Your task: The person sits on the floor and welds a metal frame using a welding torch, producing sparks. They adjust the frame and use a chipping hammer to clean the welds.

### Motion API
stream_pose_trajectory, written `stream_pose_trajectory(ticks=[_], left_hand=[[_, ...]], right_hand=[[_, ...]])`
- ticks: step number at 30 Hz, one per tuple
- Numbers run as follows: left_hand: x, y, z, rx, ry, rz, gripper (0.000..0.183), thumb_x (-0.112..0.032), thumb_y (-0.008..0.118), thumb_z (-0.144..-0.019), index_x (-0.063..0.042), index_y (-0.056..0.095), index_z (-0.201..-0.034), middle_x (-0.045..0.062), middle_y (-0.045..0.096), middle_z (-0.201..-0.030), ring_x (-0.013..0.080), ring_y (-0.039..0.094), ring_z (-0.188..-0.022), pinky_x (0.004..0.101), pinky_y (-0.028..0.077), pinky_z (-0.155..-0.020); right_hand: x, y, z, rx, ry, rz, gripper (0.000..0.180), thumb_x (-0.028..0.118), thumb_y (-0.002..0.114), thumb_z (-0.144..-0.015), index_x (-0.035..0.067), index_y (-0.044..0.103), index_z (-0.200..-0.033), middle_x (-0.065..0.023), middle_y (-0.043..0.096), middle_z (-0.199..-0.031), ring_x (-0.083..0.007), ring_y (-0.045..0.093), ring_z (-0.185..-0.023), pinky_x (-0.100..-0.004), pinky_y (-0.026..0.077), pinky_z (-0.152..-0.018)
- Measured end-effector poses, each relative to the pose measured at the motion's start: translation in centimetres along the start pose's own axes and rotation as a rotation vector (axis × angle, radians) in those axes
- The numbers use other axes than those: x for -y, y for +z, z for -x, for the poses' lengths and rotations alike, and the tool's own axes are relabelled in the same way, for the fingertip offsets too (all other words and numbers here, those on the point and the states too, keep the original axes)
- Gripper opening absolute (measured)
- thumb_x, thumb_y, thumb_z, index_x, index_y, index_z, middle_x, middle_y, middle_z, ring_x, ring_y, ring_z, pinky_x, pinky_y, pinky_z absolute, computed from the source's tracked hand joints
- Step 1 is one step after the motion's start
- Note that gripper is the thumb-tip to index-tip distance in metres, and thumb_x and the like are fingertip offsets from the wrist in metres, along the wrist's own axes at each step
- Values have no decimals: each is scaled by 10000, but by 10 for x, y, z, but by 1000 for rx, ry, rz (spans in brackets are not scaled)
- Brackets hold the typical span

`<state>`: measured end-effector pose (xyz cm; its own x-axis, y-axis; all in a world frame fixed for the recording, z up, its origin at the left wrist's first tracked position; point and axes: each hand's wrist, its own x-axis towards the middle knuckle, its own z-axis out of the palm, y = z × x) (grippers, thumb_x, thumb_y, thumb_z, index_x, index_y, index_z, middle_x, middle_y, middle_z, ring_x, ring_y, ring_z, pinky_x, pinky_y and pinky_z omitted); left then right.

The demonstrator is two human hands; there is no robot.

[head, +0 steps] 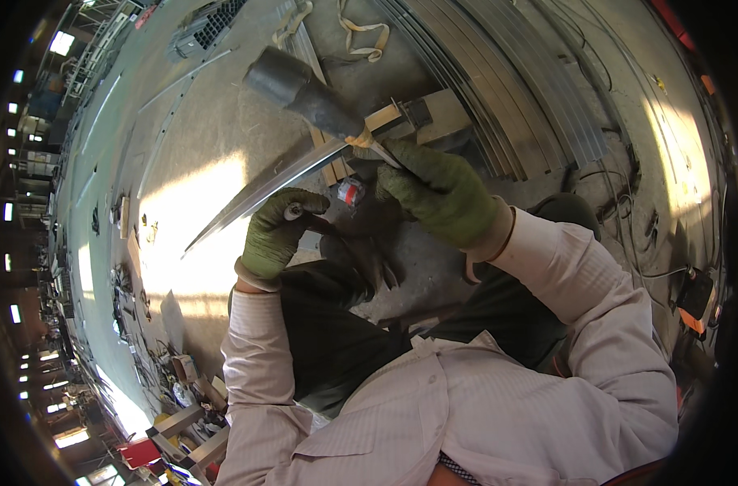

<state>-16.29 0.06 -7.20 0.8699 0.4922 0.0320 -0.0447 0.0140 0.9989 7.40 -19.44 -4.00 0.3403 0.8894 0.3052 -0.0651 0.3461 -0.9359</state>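
My right hand (445, 191), in a green work glove, grips the thin metal shaft (386, 154) of a hand tool. Its thick dark end (284, 79) points up and to the left, with yellowish tape (362, 138) around the neck. On the left, my gloved left hand (275, 231) is curled around a slim rod-like thing (293, 211). A round end shows at the fingers; most of the rod is hidden. A long shiny metal bar (266, 185) runs just beyond both hands. Between them, lower down, is a small clear-and-red roll or container (349, 191).
Long steel profiles (502, 79) lie side by side at upper right. Bundled square tubes (205, 27) are at upper left, a webbing strap (366, 39) at the top. Cables (627, 225) cross the floor on the right. A metal frame (187, 425) and clutter stand at lower left.
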Motion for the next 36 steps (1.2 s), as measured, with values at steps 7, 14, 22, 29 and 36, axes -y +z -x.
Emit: stream_pose_trajectory(ticks=[7, 14, 22, 29, 36], left_hand=[[3, 1, -1, 49, 106, 150, 202, 31, 617, -1046, -1, 703, -1226, 166, 711, -1223, 321, 731, -1094, 497, 676, -893], [0, 1, 1, 93, 109, 150, 248, 48, 590, -1050, 10, 678, -1279, 174, 704, -1256, 330, 740, -1075, 496, 667, -916], [-1, 2, 2, 66, 81, 116, 304, 127, 577, -1012, 17, 678, -1277, 170, 710, -1247, 333, 741, -1079, 494, 664, -925], [1, -1, 2, 46, 29, 118, 308, 147, 602, -990, 14, 684, -1255, 160, 713, -1238, 312, 734, -1090, 474, 666, -921], [-1, 3, 1, 34, 51, 124, 331, 179, 592, -974, 8, 694, -1239, 146, 714, -1236, 288, 729, -1098, 455, 670, -910]], right_hand=[[0, -2, -3, -13, 54, -165, 334, 47, 612, -1090, 41, 639, -1422, 11, 693, -1080, -58, 603, -936, -243, 536, -841], [5, 1, -4, -17, 44, -74, 325, 68, 633, -1086, 35, 645, -1409, 3, 690, -1070, -67, 617, -941, -247, 537, -850], [21, 3, 0, 21, 338, -243, 278, 84, 628, -1091, 51, 674, -1363, 6, 693, -1048, -66, 653, -975, -248, 618, -850], [20, 3, -1, 57, 409, -167, 292, 72, 626, -1089, 36, 670, -1375, -23, 727, -1050, -84, 663, -964, -263, 611, -851], [25, 4, -7, 66, 491, -240, 272, 97, 630, -1088, 22, 687, -1343, -42, 746, -1046, -101, 669, -942, -281, 571, -876]])
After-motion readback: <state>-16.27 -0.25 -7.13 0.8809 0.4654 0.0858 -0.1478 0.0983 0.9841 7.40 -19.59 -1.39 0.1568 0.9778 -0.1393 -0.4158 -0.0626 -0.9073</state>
